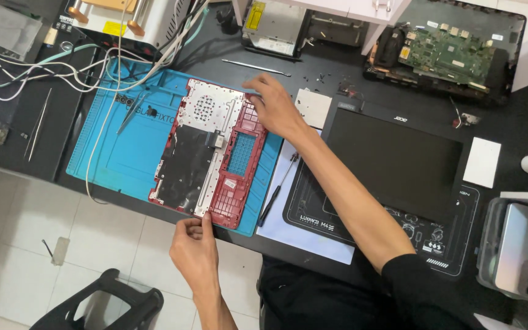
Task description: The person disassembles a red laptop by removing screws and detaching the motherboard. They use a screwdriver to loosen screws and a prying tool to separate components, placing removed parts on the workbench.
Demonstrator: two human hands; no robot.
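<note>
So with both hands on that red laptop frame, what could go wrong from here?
The red frame overhangs the blue mat at the desk's front edge; if the left hand slips, it might drop to the floor. Loose screws near the right hand could be brushed away. The white cables might snag.

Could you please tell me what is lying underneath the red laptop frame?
The red laptop frame lies on a blue work mat, which rests on the black table. The frame hides the mat beneath it.

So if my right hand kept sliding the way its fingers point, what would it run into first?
Probably the silver metal plate on the red laptop frame; the right hand points left across it, fingertips already at its edge.
</note>
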